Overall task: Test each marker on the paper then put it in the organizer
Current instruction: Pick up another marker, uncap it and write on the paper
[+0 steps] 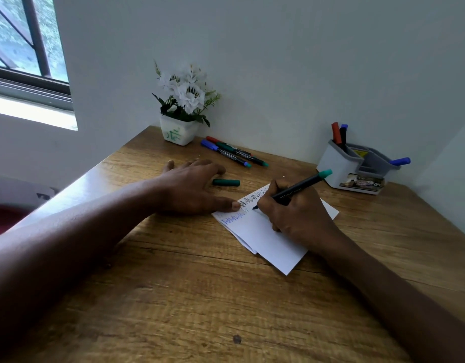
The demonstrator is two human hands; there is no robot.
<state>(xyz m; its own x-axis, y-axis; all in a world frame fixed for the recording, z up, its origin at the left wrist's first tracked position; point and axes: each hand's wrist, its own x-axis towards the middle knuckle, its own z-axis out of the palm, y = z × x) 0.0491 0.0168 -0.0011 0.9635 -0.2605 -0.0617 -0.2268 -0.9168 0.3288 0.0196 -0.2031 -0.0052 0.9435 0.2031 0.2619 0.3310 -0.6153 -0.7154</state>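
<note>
My right hand [296, 213] grips an uncapped black marker with a green end [302, 185], its tip touching the white paper [268, 242]. Blue and dark scribbles cover the paper's far corner. My left hand [192, 187] lies flat on the table, its thumb pressing the paper's left corner. The marker's green cap [226, 182] lies just beyond my left hand. Three capped markers [234, 153] lie side by side near the flower pot. The grey organizer [357, 169] at the back right holds red, black and blue markers upright, and another blue one sticks out to its right.
A white pot of artificial flowers [181, 111] stands at the table's back corner against the wall. The wooden table [200, 297] stretches toward me. A window [26, 48] is at the upper left, and a wall runs close along the table's right side.
</note>
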